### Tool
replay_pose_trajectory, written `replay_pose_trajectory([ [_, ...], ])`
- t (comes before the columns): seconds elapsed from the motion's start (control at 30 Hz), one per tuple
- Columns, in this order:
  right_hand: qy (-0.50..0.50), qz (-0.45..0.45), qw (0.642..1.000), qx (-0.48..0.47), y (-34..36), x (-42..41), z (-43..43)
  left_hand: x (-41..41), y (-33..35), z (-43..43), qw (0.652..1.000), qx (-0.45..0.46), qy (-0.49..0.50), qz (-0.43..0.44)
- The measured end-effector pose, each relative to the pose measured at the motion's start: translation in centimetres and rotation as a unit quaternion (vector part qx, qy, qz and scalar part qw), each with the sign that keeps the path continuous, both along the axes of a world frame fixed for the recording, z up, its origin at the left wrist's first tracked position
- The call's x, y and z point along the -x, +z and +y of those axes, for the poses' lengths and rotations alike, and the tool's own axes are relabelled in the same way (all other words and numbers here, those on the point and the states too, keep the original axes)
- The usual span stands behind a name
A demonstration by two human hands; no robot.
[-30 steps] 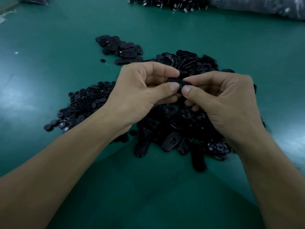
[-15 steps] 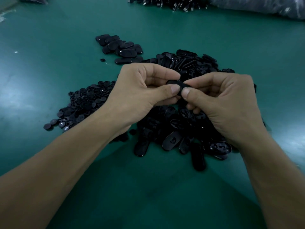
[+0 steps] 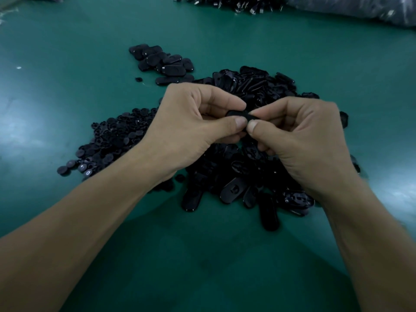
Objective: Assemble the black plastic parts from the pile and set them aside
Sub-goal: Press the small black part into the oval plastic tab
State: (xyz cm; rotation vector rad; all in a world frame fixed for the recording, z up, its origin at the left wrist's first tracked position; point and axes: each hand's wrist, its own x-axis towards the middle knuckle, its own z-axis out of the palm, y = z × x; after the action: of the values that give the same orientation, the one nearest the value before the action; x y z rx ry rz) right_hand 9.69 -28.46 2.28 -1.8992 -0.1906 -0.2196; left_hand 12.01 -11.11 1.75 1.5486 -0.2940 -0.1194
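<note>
Above the middle of the table, my left hand [image 3: 193, 122] and my right hand [image 3: 301, 136] pinch one small black oval plastic part [image 3: 236, 114] between thumbs and forefingers, thumb tips almost touching. Most of the part is hidden by my fingers. Under my hands lies a large pile of black oval shells [image 3: 252, 86]. To the left spreads a heap of small round black pieces [image 3: 110, 140]. A small group of closed oval parts [image 3: 164, 63] sits apart at the back left.
The table top [image 3: 67, 64] is a green mat. Another heap of black parts [image 3: 227, 2] lies along the far edge, with a grey plastic bag [image 3: 364, 7] at the far right. A single small round piece [image 3: 138, 79] lies near the back-left group.
My thumbs have drawn closer together over the part, covering more of it. Both hands stay in almost the same place above the pile.
</note>
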Motion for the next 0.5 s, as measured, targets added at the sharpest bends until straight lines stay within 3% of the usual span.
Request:
replay_pose_trajectory([
  [0.3, -0.002, -0.009, 1.0, 0.011, -0.12, 0.0, -0.2, -0.11, 0.02, 0.06, 0.999, -0.024, 0.021, -0.017],
  [0.5, -0.007, -0.015, 1.0, 0.026, -0.51, -0.08, -0.29, -0.39, -0.41, 0.35, 0.994, -0.09, 0.039, -0.048],
])
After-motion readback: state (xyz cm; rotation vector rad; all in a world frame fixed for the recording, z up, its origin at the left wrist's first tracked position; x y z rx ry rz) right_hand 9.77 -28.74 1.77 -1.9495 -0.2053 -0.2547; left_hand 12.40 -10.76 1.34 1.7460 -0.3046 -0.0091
